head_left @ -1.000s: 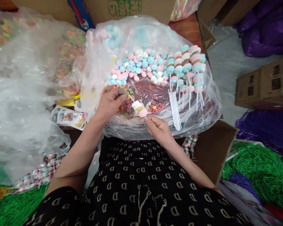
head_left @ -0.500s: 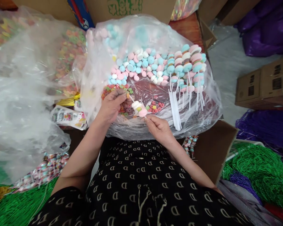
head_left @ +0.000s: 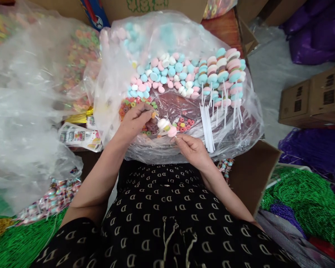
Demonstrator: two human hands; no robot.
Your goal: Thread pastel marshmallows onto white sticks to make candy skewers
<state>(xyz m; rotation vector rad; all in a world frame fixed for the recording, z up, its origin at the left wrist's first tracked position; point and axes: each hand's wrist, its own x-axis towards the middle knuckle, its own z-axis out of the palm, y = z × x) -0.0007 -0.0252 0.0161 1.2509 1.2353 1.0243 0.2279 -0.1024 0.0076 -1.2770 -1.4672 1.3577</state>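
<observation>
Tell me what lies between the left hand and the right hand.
In the head view, a stick bearing white candy, a yellow-green piece and pink candy spans between the left hand and right hand.

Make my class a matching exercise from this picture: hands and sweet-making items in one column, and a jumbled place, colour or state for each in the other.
Column 1
1. Left hand
2. Right hand
3. Bundle of bare sticks
4. Loose round sweets

Column 2
A. White, lying side by side on the clear plastic
B. Pinching the skewer end beside a pink sweet
C. Pink, blue and white, in a spread-out heap
D. Pinching a small orange piece

Right pairs: 1-D, 2-B, 3-A, 4-C
</observation>
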